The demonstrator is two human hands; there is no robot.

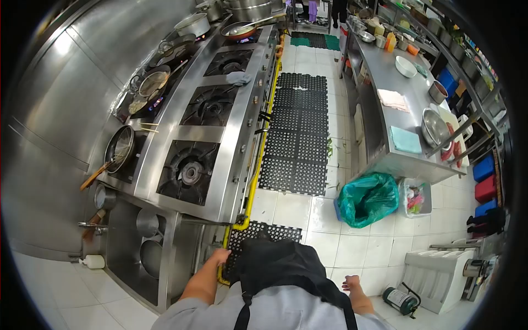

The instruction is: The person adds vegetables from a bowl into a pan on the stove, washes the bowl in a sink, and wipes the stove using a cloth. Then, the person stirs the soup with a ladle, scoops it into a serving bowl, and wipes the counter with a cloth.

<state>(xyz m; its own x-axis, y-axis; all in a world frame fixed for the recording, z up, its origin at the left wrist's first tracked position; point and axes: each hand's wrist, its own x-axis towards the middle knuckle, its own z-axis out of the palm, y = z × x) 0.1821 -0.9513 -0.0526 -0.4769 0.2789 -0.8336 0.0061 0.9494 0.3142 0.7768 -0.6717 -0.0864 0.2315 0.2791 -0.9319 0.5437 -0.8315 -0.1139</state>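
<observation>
Around the right fingers (345, 285) I see a floor (324, 242) of shiny white tiles. Ahead of them, to the right, stands a long steel counter (366, 59). Forward of the left fingers (225, 252), black mats (300, 129) with many holes lie along the aisle. Farther to their left, beyond the stove (201, 134), a steel wall (55, 104) reflects a bright light (63, 45).

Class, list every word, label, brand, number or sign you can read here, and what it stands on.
No text can be read.
Green cylinder: pale marking, too small and blurred to read.
White bottle: no legible wording.
Stove knobs: any markings are too small to tell.
</observation>
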